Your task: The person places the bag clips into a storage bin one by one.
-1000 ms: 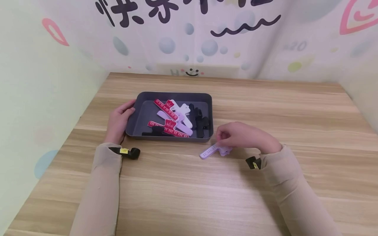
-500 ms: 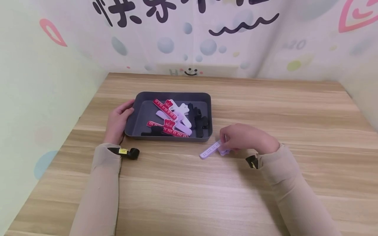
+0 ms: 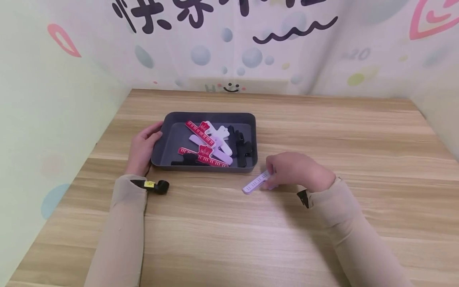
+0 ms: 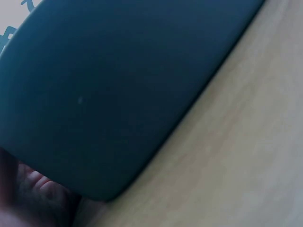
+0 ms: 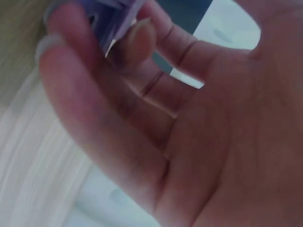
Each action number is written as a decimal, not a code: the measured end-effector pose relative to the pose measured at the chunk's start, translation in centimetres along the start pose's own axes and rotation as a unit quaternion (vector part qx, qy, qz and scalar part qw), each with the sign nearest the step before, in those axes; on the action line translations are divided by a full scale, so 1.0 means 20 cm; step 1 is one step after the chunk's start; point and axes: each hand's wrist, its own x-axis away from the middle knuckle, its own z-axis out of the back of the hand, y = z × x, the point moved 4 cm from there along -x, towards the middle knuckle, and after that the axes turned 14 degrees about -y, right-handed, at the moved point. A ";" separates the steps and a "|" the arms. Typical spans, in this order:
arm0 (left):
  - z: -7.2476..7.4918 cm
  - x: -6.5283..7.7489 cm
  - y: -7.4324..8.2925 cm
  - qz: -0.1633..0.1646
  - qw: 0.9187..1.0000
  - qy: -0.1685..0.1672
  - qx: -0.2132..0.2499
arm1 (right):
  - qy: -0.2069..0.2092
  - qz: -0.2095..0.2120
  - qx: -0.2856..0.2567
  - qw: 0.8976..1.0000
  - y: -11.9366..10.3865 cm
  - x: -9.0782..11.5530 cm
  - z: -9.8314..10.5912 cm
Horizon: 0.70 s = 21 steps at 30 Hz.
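Note:
At the left end of a dark grey tray (image 3: 166,145), my left hand (image 3: 142,149) grips the wall, with the thumb by the rim. In the left wrist view, the tray's outer side (image 4: 109,94) covers most of that hand. My right hand (image 3: 297,169) pinches a light purple clip (image 3: 255,183) with a piano-key pattern, which lies on the table just off the tray's front right corner. Curled fingers (image 5: 80,90) meet at the purple clip (image 5: 116,19) in the right wrist view; its handle end is mostly hidden by them.
Inside the tray lie two red piano-key clips (image 3: 201,133), a white clip (image 3: 222,133), a purple clip (image 3: 222,155) and several black clips (image 3: 244,149), partly overlapping. The wooden table (image 3: 229,231) reaches a patterned wall covering (image 3: 305,59) behind.
My right hand has shifted slightly and lowered its fingers around the handle end of the purple clip, whose strip stays in place. The left hand and tray hold still.

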 end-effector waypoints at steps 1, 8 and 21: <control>0.00 0.00 0.00 0.000 1.000 0.000 -0.001 | 0.003 -0.006 0.003 1.000 0.00 0.00 0.00; -0.01 -0.01 0.00 -0.001 1.000 -0.006 -0.007 | 0.015 -0.039 0.007 0.999 0.02 0.03 0.01; 0.00 0.00 0.01 -0.001 1.000 -0.007 -0.009 | 0.027 -0.020 -0.010 0.999 0.04 0.01 0.03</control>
